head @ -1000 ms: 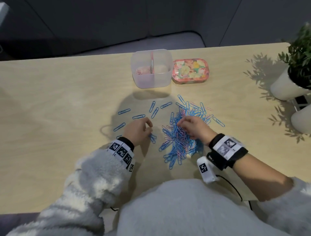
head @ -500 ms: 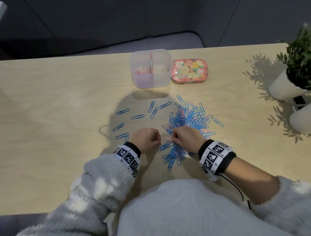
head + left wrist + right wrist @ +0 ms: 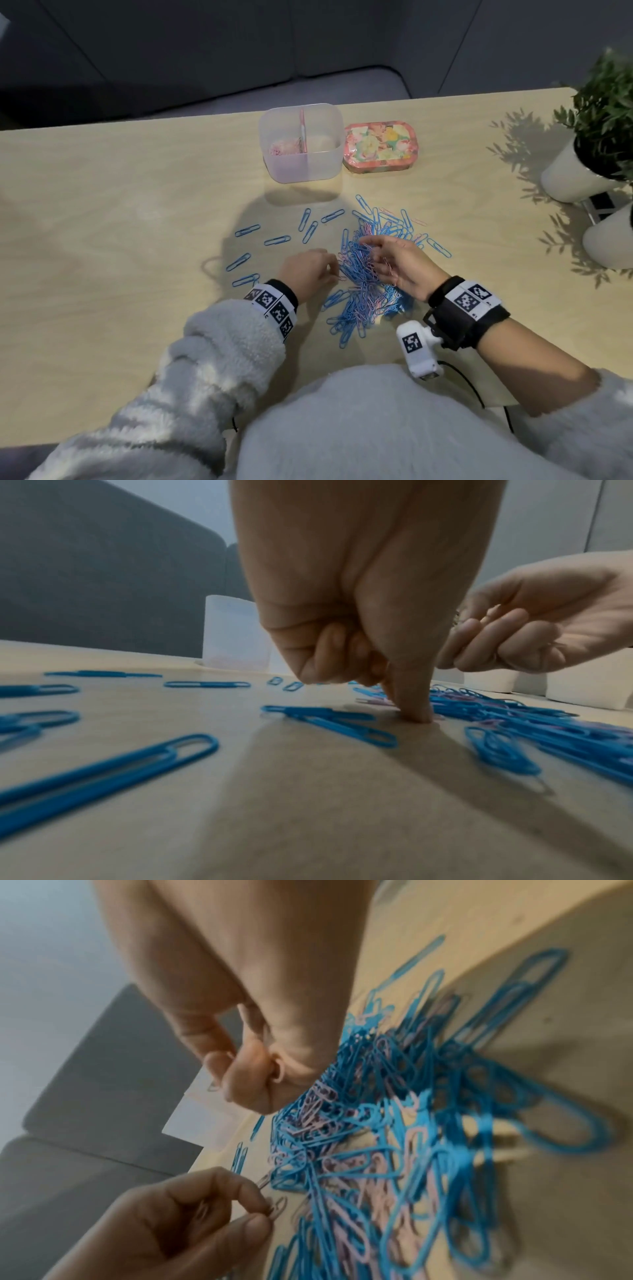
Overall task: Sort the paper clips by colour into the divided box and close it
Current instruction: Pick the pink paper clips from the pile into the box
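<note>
A tangled pile of blue and pink paper clips (image 3: pixel 368 274) lies on the table in front of me. My left hand (image 3: pixel 330 269) is at the pile's left edge, fingers curled, one fingertip (image 3: pixel 416 715) on the table. In the right wrist view it pinches a pink clip (image 3: pixel 278 1207). My right hand (image 3: pixel 375 251) hovers over the pile, palm turned leftward, fingers curled round a few pink clips (image 3: pixel 388 269). The clear divided box (image 3: pixel 301 171) stands open behind, with pink clips (image 3: pixel 284 149) in its left compartment. The right compartment's contents are unclear.
The floral lid (image 3: pixel 380 144) lies right of the box. Several loose blue clips (image 3: pixel 277 240) are scattered left of the pile. Two white plant pots (image 3: pixel 575 174) stand at the table's right edge. A wrist camera (image 3: pixel 419 353) hangs below my right wrist.
My right hand has lifted off the pile and turned its palm leftward, pink clips showing in it. My left hand has stayed at the pile's left edge.
</note>
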Motion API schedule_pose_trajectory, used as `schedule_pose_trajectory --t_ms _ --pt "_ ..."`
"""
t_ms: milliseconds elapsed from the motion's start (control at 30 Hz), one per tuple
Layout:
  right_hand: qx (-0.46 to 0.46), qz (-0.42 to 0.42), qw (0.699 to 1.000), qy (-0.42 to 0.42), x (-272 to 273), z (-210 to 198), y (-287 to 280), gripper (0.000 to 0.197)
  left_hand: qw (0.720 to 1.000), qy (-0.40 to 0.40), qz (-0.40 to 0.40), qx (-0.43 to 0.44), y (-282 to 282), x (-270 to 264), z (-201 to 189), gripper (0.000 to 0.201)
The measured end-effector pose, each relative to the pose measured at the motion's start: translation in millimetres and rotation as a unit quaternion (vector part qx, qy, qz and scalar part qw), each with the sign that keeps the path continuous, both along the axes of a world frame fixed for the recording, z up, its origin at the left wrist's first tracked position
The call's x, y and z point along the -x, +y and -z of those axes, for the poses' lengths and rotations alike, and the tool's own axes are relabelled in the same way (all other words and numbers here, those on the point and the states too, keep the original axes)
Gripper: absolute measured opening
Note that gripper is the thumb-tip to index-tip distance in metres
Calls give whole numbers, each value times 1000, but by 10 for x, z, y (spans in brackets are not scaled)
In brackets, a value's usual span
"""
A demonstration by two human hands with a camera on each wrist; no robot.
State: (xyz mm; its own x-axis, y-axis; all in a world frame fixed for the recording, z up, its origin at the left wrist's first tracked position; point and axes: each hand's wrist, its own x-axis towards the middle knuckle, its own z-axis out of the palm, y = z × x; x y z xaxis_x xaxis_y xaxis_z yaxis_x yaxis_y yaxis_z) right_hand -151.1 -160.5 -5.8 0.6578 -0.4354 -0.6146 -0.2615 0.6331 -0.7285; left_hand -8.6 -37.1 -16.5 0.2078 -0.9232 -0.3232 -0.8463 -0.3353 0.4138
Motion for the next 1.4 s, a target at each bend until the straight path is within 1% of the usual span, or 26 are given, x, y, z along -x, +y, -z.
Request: schedule_pose_trajectory --t_ms 100,167,233,300,367,433,467,500,600,633,667,700,767,833,867,900,933,1000,1067,1133,1167,1233,1267,1300,1333,1400 --pt "-66 -12 998 7 -19 -21 14 31 999 32 -21 -19 45 2 23 16" --pt "-62 -50 997 19 -28 -19 54 34 998 45 -36 -31 90 -23 35 17" --pt "0 -96 994 43 -53 3 94 35 998 44 -40 -32 126 -56 39 17" --pt "100 -137 984 60 -78 29 130 27 998 35 -39 -30 143 -84 27 17" --pt "161 -159 972 66 -91 42 151 23 998 37 -41 -24 151 -106 2 15" --pt "225 -184 954 78 -82 38 160 28 993 85 -77 -18 158 -150 -30 12" --pt "286 -213 930 84 -74 30 160 26 988 115 -102 -14 153 -180 -50 13" --pt "360 -257 892 93 -65 25 165 22 983 139 -121 -17 138 -207 -65 17" --pt "525 -382 743 163 -38 25 202 7 960 214 -176 -31 33 -267 -86 26" --pt "551 -400 710 182 -33 36 215 7 948 245 -203 -29 -16 -268 -96 24" --pt "563 -409 691 195 -36 53 227 6 935 271 -226 -24 -59 -267 -96 21" --pt "569 -412 683 202 -43 54 237 4 927 286 -240 -16 -98 -263 -95 17" --pt "565 -420 679 210 -61 48 257 2 932 278 -232 2 -149 -254 -68 16" --pt "557 -432 676 215 -72 55 264 3 951 232 -204 7 -178 -216 -33 15" --pt "551 -435 680 210 -73 64 264 4 959 209 -189 7 -194 -195 -17 12" --pt "537 -427 700 199 -73 68 257 4 967 188 -174 6 -206 -175 -6 13" --pt "508 -402 740 180 -75 67 240 5 974 166 -155 7 -212 -163 8 16" --pt "427 -308 839 141 -99 15 173 14 987 121 -109 7 -206 -143 9 19" --pt "326 -204 916 118 -143 -42 74 21 994 84 -66 1 -187 -130 26 19" --pt "199 -115 969 91 -197 -81 2 23 996 68 -49 -12 -161 -119 39 17" --pt "149 -83 982 81 -225 -93 -32 22 996 66 -49 -14 -148 -120 49 16" --pt "122 -61 986 96 -277 -96 -75 20 996 62 -61 -8 -119 -138 59 16" --pt "155 -77 979 112 -306 -93 -85 19 995 61 -73 2 -104 -153 60 16" --pt "225 -108 960 127 -338 -81 -92 17 994 65 -91 12 -87 -170 54 15" --pt "318 -147 926 139 -373 -53 -102 14 991 73 -112 19 -78 -188 47 14" --pt "467 -228 839 159 -437 -19 -95 7 982 109 -153 25 -75 -226 32 13"
